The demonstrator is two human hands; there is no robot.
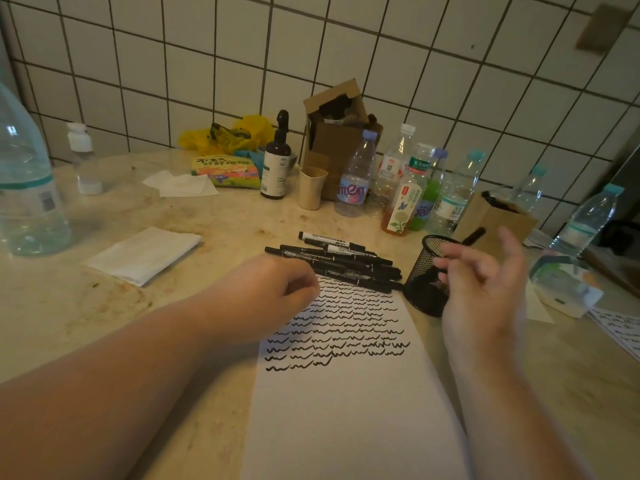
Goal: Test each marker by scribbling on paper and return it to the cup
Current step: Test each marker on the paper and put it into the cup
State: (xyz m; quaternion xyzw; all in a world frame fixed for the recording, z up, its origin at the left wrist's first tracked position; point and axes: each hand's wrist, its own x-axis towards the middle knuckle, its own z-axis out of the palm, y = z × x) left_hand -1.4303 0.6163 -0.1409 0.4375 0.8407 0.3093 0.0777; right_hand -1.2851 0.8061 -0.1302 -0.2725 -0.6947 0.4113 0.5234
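Black mesh is forming the cup (pixel 429 275), which is standing on the bench (pixel 104 306) just right of the paper (pixel 346 410), with one marker (pixel 472 236) poking up behind its rim near the right hand (pixel 485 282), whose fingers (pixel 450 252) are spreading loose and gripping nothing. Roughly eight more markers (pixel 336 259) are lying in one pile at the paper's far edge, above some thirteen rows of black squiggles. On the left, the left hand (pixel 277 289) is curling into a loose fist over the paper's top corner; whether it is pinching anything, I cannot tell.
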